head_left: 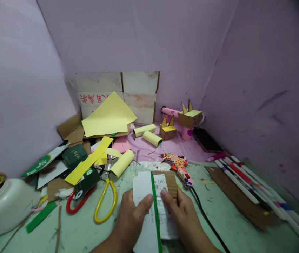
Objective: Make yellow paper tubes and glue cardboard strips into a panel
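Observation:
My left hand [136,214] grips a white card [144,186] with a green strip along its right edge, thumb on top. My right hand [182,214] holds a piece of brown corrugated cardboard [172,181] that carries a white printed label, its thumb pressing on the label. The card's green edge overlaps or meets the label's left side; I cannot tell which. Just beyond my right hand lies a flower-patterned glue gun [178,165] with a black cord. Left of my left hand are scissors [106,189] with one yellow and one red handle loop.
Yellow paper rolls [123,163], cardboard scraps and a yellow sheet [110,117] lie at the back left. Small cardboard animal heads [167,133] stand behind, beside a phone [207,140]. Markers [254,186] line the right side. A white pot [7,203] is at far left.

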Available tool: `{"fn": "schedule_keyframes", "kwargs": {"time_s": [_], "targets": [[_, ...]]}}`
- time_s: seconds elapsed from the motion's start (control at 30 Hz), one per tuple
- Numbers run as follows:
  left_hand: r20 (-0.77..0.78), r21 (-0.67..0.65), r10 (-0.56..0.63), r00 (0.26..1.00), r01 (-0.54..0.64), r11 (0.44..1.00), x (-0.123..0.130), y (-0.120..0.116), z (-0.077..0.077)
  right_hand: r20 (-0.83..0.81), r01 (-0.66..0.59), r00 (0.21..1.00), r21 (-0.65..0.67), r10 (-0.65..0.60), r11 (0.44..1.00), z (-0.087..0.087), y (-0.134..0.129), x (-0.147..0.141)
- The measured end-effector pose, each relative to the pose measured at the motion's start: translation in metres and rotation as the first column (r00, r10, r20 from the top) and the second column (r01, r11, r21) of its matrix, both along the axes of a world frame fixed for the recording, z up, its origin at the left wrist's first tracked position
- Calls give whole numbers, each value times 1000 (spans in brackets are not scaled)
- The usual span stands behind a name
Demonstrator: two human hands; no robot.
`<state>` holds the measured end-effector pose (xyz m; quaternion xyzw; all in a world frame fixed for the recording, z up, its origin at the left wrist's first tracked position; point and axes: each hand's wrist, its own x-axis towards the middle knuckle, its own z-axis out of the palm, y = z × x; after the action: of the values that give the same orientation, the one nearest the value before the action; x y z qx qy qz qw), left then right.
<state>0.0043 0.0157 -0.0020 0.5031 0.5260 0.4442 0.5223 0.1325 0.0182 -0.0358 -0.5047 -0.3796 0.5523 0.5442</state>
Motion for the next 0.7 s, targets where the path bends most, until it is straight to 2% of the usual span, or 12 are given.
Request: {"fn": "schedule_keyframes", "kwargs": {"time_s": [0.2,0.5,0.7], "targets": [[55,-79,-5,998,10,997,1,-1,-2,41,-42,998,-17,43,999,2,0,5],[72,-92,10,997,-3,996,2,0,-2,15,-38,999,3,38,999,2,0,5],[82,-104,21,996,-13,994,3,-1,-2,73,-87,993,-12,87,996,1,0,7]]}}
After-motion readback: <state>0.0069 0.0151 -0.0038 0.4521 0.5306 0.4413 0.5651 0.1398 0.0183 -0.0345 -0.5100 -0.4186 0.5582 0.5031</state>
